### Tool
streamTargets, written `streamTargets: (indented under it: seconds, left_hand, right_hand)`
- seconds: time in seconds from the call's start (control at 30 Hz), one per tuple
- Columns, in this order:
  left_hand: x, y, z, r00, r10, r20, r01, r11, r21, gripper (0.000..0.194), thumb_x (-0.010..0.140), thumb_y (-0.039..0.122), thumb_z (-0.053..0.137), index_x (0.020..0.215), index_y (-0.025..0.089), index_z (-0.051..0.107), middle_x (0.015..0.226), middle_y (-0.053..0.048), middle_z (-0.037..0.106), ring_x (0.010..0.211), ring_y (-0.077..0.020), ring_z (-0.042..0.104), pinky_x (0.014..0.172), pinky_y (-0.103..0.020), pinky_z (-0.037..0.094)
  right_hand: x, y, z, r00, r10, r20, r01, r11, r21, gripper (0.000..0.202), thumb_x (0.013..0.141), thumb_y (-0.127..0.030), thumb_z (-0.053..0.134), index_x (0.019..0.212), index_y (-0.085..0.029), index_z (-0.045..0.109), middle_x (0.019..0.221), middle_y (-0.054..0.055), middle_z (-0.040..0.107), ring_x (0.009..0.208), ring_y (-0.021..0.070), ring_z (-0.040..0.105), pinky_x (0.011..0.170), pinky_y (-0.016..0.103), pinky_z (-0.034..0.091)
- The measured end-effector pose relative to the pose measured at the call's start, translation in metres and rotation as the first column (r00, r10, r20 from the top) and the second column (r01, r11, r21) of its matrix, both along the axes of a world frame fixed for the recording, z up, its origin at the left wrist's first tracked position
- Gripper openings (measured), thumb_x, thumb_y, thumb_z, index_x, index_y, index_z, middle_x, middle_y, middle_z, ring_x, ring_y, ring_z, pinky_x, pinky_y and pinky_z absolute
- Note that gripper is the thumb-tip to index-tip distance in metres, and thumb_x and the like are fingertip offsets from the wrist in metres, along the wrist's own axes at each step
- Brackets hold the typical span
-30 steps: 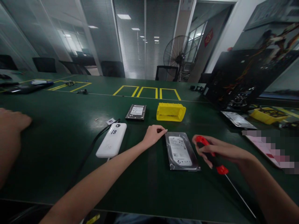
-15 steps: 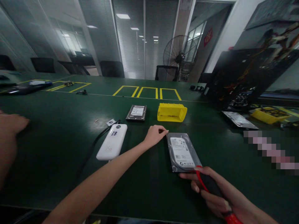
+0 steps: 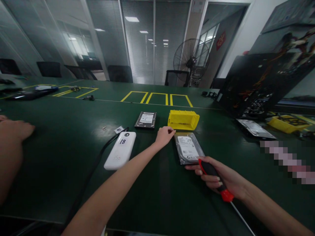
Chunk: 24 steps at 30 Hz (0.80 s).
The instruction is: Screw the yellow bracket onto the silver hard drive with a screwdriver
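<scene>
While the right hand (image 3: 222, 177) wraps its fingers round the screwdriver (image 3: 226, 195), presumably sparing fingertips to steady the near edge of the hard drive (image 3: 190, 149), the left hand (image 3: 164, 136) pinches its far-left corner, on or just above the tabletop (image 3: 157, 196), long axis pointing away, veering left

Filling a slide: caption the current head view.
Left hand at the far corner of a hard drive; right hand, holding a screwdriver, at the drive's near edge.
</scene>
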State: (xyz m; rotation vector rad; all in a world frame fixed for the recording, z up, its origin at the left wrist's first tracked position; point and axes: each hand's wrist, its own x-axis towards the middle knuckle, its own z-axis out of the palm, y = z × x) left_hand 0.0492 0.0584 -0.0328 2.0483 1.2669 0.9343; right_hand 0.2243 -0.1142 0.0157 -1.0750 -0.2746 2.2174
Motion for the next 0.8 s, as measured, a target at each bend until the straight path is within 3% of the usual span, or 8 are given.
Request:
streamTargets:
  seconds: [0.23,0.5,0.8]
  left_hand:
    - [0.003,0.005,-0.005,0.999,0.0,0.034,-0.001,1.0,0.016,0.019,0.084,0.026,0.058,0.084,0.013,0.072,0.091,-0.008,0.072,0.082,-0.0182,0.066,0.073,-0.027,0.051]
    - [0.003,0.004,-0.007,0.999,0.022,0.04,-0.023,0.999,0.028,0.02,0.084,0.027,0.058,0.083,0.013,0.072,0.088,-0.008,0.073,0.079,-0.0183,0.066,0.071,-0.026,0.05]
    - [0.003,0.007,-0.009,0.997,0.021,0.068,-0.023,0.999,0.026,0.019,0.084,0.026,0.058,0.084,0.013,0.071,0.091,-0.008,0.072,0.081,-0.0178,0.067,0.07,-0.026,0.05]
  right_hand:
    - [0.0,0.004,-0.004,0.998,0.006,-0.07,-0.005,1.0,0.012,0.038,0.094,-0.036,0.037,0.112,-0.006,0.051,0.064,-0.001,0.053,0.034,-0.0017,0.032,0.031,0.01,0.029]
    - [0.005,0.007,-0.012,0.988,0.021,-0.151,-0.019,1.0,0.015,0.044,0.092,-0.038,0.037,0.114,-0.002,0.049,0.063,-0.002,0.051,0.034,-0.0016,0.031,0.031,0.011,0.028]
    - [0.007,0.006,-0.004,0.993,-0.016,-0.116,0.02,0.999,0.029,0.044,0.091,-0.035,0.039,0.118,0.0,0.046,0.062,-0.002,0.051,0.034,-0.0007,0.032,0.03,0.011,0.027]
